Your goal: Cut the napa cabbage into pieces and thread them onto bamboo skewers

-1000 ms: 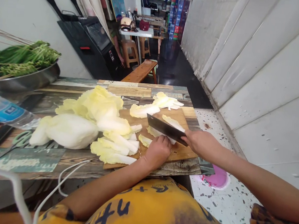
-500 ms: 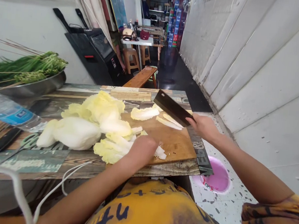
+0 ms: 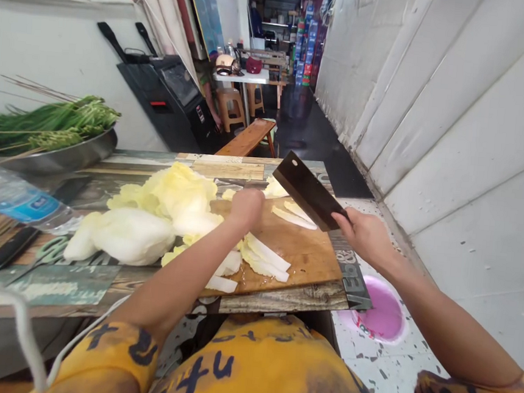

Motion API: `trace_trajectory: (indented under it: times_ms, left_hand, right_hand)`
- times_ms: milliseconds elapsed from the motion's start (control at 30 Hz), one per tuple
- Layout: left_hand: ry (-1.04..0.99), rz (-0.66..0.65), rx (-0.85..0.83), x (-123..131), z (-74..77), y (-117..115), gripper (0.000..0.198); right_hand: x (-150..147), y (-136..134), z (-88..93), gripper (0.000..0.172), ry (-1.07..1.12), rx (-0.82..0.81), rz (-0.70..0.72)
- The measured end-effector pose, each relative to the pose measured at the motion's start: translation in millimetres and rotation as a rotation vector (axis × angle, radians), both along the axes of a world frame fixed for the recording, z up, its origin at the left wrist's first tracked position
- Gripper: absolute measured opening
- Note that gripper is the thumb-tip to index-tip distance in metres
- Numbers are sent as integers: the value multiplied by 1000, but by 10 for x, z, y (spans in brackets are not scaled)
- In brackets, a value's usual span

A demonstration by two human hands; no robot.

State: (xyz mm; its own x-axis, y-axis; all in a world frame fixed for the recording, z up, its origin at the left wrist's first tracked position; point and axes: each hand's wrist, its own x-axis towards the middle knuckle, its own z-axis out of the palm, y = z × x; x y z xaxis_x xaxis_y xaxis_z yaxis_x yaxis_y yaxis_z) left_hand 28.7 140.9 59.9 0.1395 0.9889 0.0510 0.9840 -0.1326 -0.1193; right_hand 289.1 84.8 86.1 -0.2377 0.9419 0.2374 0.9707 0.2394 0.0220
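Note:
My right hand (image 3: 366, 233) grips the handle of a dark cleaver (image 3: 309, 190), its blade slanting up to the left above the board's right side. My left hand (image 3: 248, 207) is curled over a pale cabbage leaf (image 3: 228, 194) at the back of the wooden cutting board (image 3: 307, 255); its fingertips are hidden. Cut cabbage strips (image 3: 266, 257) lie at the board's front, and thinner strips (image 3: 293, 216) rest below the blade. A larger cabbage piece (image 3: 132, 234) with yellow leaves (image 3: 175, 189) sits left of the board.
A water bottle (image 3: 18, 199), a black-handled knife (image 3: 9, 249) and a metal bowl of skewered greens (image 3: 71, 149) stand at left. Beyond the table is a wooden bench (image 3: 247, 137). A pink basin (image 3: 383, 311) is on the floor at right. A white cable (image 3: 25, 329) crosses the front left.
My left hand has moved from the board's front to the leaf at the back, uncovering cut strips. The cleaver has shifted slightly, showing more of its blade.

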Motion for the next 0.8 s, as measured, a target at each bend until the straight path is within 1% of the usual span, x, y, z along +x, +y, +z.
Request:
trace_trajectory:
  times_ms: [67,100,133,167,233,267,300,367,433,533,800]
  left_hand:
    - [0,-17,83,-9,53,-190,26]
    - [-6,-60,126,7,52,-305,26]
    - [-21,-139,178,37,30,-423,26]
    - [-38,-244,214,81,-13,-539,26]
    - [-57,-428,217,187,-138,-736,24]
    - [-57,-486,182,241,-205,-810,22]
    - [-53,-514,135,288,-267,-867,20]
    - [-45,-517,42,351,-357,-932,16]
    - [-44,-495,-10,376,-395,-955,16]
    - [-51,-482,-18,379,-393,-960,19]
    - [-78,-475,-42,389,-398,-961,21]
  right_hand:
    - [10,-26,47,38,26,12,-24]
    - [10,-41,75,37,34,11,-44]
    - [6,-58,103,37,37,7,-64]
    - [-5,-79,129,37,34,-2,-81]
    - [-41,-130,166,38,12,-23,-80]
    - [-66,-160,174,38,-1,-37,-52]
    - [-94,-192,174,37,-17,-55,-14]
    - [-149,-256,157,36,-53,-110,60]
    - [-196,-310,126,34,-92,-190,108]
    - [-237,-353,86,32,-142,-273,136]
    - [-263,-305,78,33,-192,-317,173]
